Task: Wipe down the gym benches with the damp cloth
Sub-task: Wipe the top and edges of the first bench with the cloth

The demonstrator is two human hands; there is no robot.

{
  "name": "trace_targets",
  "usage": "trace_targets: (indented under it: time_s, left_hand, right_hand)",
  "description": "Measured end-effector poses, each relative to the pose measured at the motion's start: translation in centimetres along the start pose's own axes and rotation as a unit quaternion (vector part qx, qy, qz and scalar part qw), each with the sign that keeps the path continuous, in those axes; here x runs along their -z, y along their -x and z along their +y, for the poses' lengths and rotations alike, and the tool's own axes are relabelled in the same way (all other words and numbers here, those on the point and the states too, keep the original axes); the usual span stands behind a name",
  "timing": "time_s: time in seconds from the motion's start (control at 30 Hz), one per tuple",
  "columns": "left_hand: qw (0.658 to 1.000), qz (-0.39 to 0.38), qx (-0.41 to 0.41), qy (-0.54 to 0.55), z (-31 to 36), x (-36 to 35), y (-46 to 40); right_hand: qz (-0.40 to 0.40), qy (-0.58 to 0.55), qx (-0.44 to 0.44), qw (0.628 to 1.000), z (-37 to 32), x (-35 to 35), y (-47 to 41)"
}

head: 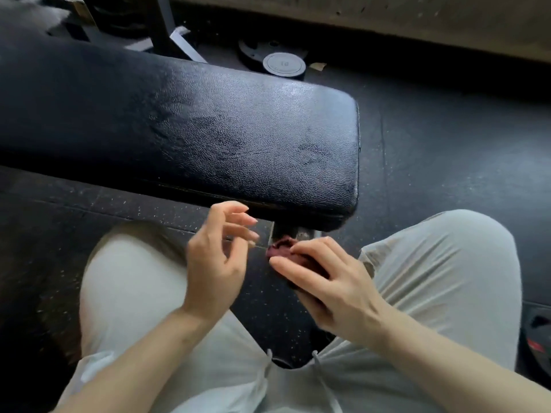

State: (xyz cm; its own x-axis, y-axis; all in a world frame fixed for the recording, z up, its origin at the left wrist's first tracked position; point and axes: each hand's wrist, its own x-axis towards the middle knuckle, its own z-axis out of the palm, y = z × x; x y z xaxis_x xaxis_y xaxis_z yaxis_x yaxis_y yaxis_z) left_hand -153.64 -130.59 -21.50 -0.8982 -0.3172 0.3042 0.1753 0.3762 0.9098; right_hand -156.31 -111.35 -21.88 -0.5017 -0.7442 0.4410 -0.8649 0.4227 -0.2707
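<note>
Holding the cloth [286, 251], the right hand [331, 281] sat just below the near edge of the bench [208, 129], close to its right-hand end. Fingers were curled over the dark red cloth, which was bunched up, with one wad poking out past the fingertips toward the bench. The cloth was not touching the pad; it hung under the bench's near edge, near the leg under that end.

The left hand [217, 257] was beside it, also just below the bench's near edge, fingers loosely spread and half bent, gripping nothing. Its fingertips pointed toward the cloth but stayed apart from it.

Key relation: the bench pad lay up and away from the right hand, its long axis running from that rounded end off toward the far left of the view. The right hand was nearer that end and already had the cloth, so a wipe would likely have started there and run leftward along the pad. The pad showed shiny streaky patches near the middle, possibly damp, cannot say for sure.

A weight plate [285, 67] lay on the floor [447, 150] beyond the bench. Both knees in light trousers [125, 278] framed the hands.
</note>
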Motion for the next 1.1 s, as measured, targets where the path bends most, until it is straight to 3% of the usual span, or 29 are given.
trace_targets:
  time_s: [0.13,0.23,0.37,0.57,0.8,1.0,1.1]
  left_hand:
    - [0.965,0.044,-0.104,-0.235,-2.9,2.5,-1.9]
    - [0.937,0.016,-0.148,-0.315,-4.3,3.4,-2.7]
    - [0.921,-0.028,-0.179,-0.346,-5.3,3.1,-2.8]
    - [0.911,-0.017,-0.191,-0.365,-5.6,2.6,-2.5]
    - [0.899,-0.041,-0.234,-0.367,-5.2,1.7,-2.0]
    - [0.895,-0.057,-0.253,-0.363,-5.4,1.2,-2.1]
    - [0.897,-0.046,-0.252,-0.359,-5.3,0.8,-2.3]
  right_hand:
    - [0.048,0.090,0.091,0.991,-1.0,-2.3,-2.5]
    - [0.116,0.160,0.160,0.967,-0.8,-4.4,-5.5]
    - [0.095,0.231,0.205,0.946,2.0,-6.2,-6.5]
    - [0.020,0.288,0.179,0.941,4.1,-2.6,-3.1]
    - [0.014,0.260,0.180,0.949,3.2,-3.0,-4.2]
    - [-0.062,0.274,0.131,0.951,4.4,0.3,-1.1]
    - [-0.013,0.248,0.101,0.963,2.9,1.3,-0.6]
